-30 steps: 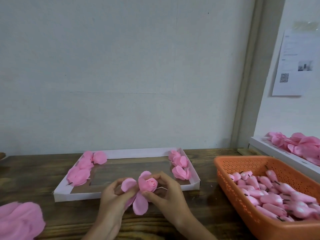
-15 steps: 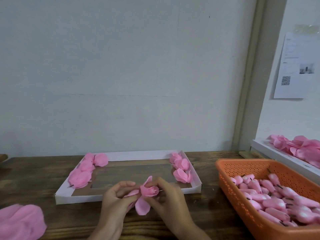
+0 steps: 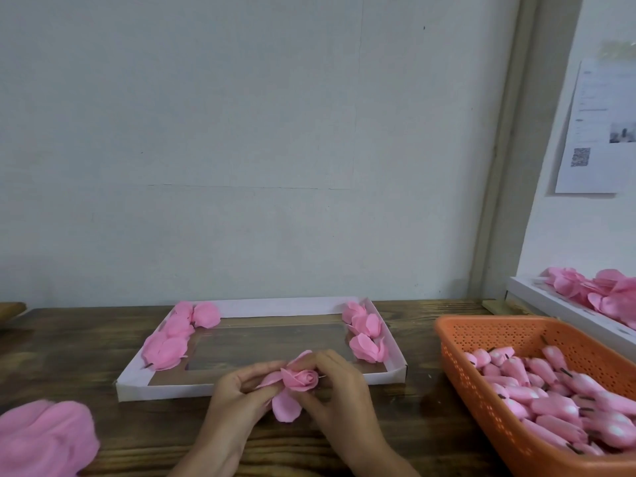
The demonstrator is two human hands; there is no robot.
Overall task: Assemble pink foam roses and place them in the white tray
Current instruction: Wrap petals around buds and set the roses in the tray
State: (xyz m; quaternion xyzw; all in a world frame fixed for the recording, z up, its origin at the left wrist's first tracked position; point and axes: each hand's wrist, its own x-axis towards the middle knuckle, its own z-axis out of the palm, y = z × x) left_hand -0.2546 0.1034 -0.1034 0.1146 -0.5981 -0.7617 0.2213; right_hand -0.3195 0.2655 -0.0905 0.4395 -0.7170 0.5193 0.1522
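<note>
Pink foam rose (image 3: 300,379) pinched between left hand (image 3: 237,401) and right hand (image 3: 339,395), fingers curled round petals, just before near wall of white tray (image 3: 172,390); finished roses (image 3: 364,333) laid inside tray.

wall sheet (image 3: 599,129), QR code, print unreadable

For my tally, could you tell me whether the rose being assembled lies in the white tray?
No, the left hand and right hand hold the rose in front of the white tray, not in it.
</note>
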